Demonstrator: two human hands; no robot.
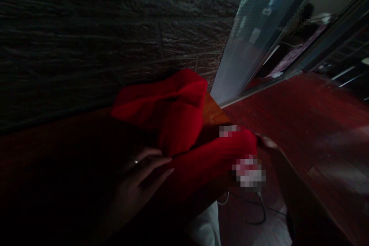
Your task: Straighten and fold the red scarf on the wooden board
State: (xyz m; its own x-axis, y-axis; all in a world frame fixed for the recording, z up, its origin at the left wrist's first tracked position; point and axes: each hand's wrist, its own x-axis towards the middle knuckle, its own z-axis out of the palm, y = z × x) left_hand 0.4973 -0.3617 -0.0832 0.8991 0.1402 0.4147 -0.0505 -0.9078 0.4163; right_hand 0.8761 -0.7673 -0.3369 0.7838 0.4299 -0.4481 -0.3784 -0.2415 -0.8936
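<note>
Our left hand [138, 180], a ring on one finger, lies flat with the fingers apart and stretched over the near fold of a bright red cloth garment [178, 111]; it presses and does not clasp. Our right hand [268, 144] is at the far right end of the same garment, where the fingers look closed on the edge, though the dim light leaves the grip hard to read.

The garment is bunched in thick folds on the brown wooden tabletop [213, 111], one lump rising toward the wall and a long part running between our two hands.

We judge it soft, limp and light. It would sag and unfold when lifted by one point, so a hem or corner in each hand seems the better hold. It should neither slip nor break.

Behind stands a dark wall with a brick-like relief [86, 27]. To the right are a tilted glass panel in a pale frame [248, 38] and a reddish floor [302, 115]. Below the tabletop lie a thin dark cable [259, 215] and some white fabric [206, 226].
</note>
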